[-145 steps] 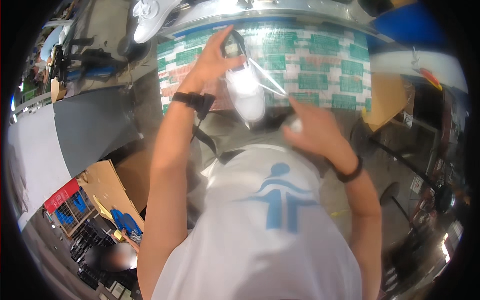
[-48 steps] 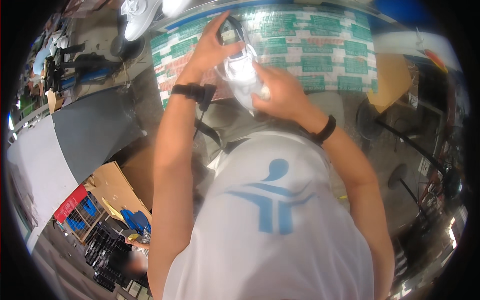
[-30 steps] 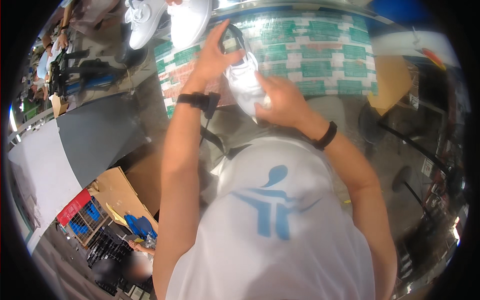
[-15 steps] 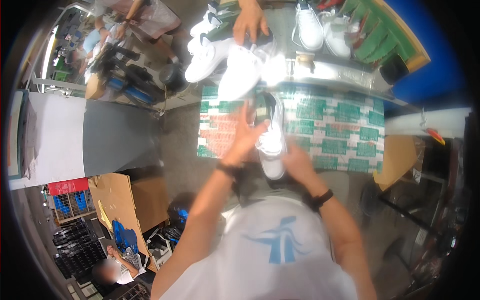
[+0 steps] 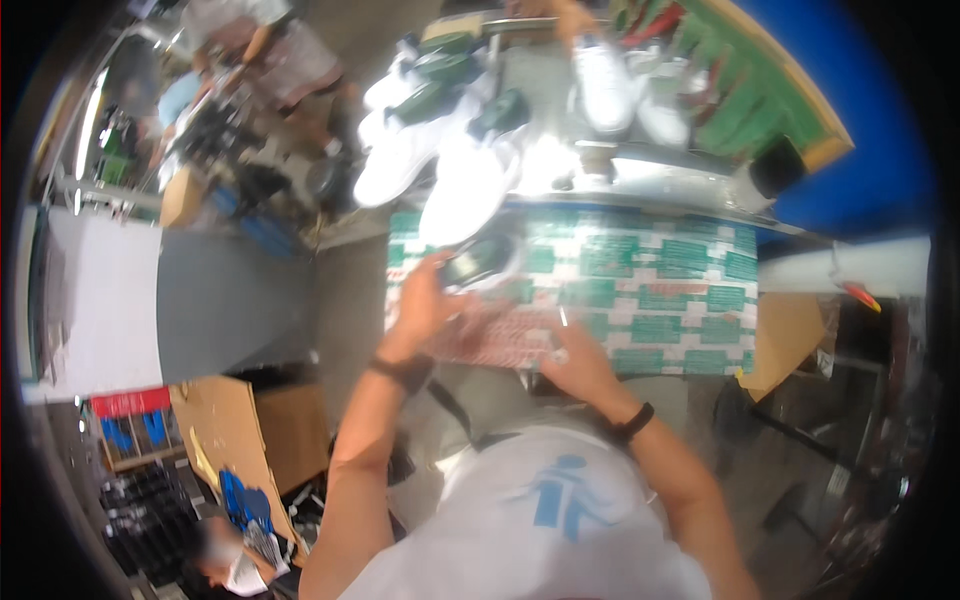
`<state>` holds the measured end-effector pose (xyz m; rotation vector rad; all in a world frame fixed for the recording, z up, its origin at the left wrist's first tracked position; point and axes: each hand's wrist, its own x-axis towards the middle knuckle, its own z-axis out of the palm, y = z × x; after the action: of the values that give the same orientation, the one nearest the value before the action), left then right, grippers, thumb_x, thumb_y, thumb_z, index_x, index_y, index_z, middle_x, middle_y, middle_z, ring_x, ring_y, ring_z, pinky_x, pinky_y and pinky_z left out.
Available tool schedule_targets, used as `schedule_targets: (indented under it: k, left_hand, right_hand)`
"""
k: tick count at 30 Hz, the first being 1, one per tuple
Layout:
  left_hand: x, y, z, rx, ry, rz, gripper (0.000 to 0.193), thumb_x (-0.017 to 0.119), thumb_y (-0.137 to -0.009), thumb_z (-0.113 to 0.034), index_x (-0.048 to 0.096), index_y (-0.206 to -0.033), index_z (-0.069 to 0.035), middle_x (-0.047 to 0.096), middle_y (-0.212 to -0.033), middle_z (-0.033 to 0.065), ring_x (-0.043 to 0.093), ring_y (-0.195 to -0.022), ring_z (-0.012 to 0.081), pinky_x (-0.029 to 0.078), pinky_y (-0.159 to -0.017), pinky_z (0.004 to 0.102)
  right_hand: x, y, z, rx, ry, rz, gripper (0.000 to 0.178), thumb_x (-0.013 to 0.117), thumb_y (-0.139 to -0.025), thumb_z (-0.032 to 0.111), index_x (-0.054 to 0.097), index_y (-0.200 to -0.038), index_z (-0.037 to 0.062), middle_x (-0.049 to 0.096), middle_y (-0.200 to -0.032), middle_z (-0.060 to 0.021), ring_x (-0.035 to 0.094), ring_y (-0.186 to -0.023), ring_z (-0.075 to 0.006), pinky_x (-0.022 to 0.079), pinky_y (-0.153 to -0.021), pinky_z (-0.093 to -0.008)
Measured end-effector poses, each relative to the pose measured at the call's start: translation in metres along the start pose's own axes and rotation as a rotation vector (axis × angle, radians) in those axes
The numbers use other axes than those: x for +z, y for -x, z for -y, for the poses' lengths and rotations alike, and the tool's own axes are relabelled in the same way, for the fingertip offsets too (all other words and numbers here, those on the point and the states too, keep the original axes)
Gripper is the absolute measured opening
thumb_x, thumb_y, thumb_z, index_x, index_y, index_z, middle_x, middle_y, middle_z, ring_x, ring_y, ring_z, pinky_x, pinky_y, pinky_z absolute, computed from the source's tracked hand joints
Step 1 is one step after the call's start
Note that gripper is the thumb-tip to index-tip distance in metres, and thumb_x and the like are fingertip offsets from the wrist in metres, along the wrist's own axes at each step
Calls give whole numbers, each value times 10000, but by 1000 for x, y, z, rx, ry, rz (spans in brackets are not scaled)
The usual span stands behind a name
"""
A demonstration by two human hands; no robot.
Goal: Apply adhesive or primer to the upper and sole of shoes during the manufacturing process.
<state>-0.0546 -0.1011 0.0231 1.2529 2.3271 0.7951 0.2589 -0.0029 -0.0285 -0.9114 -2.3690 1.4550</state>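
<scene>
probably light and pliable, the white shoe suits holding by its dark collar; blurred, left hand and right hand show no clear grip, closed or loose.

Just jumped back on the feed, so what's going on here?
A person's left hand is at a white shoe with a dark opening, over a green-and-white patterned surface; blur hides how firmly it is held. The right hand is apart from the shoe, nearer the body. More white shoes sit beyond, and another person's arm shows at the top edge.
</scene>
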Motion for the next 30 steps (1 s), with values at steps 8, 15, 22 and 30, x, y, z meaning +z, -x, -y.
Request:
schedule_targets:
  k: [8,15,22,30]
  left_hand:
    - [-12,-9,-80,357,-293,-71,669,899,-805,-69,666,-1431,-20,681,-1436,225,645,-1322,455,545,-1125,527]
    - [91,-208,-225,296,518,144,484,781,-1020,-79,677,-1485,7,701,-1515,160,646,-1399,252,527,-1157,407]
    - [223,-402,-299,106,300,172,780,933,-856,-309,633,-1461,80,780,-1224,263,765,-1132,378,592,-992,459]
    - [252,-402,-309,27,412,-49,1090,989,-736,-210,388,-1608,49,658,-1410,264,715,-1199,373,602,-1007,460]
  right_hand:
    - [-92,7,-121,-108,542,-515,634,847,-847,311,705,-1380,-3,637,-1215,-181,659,-1055,-399,555,-917,-529]
    - [-93,5,-125,-177,540,-513,521,852,-791,329,772,-1252,100,654,-1176,-162,675,-1001,-369,562,-850,-505]
    - [-89,-3,-128,-169,480,-536,461,855,-767,331,777,-1167,116,665,-1176,-152,693,-994,-340,570,-850,-462]
    - [-94,5,-134,-117,394,-500,412,847,-776,357,805,-1121,136,735,-1341,-246,745,-1094,-386,596,-876,-506]
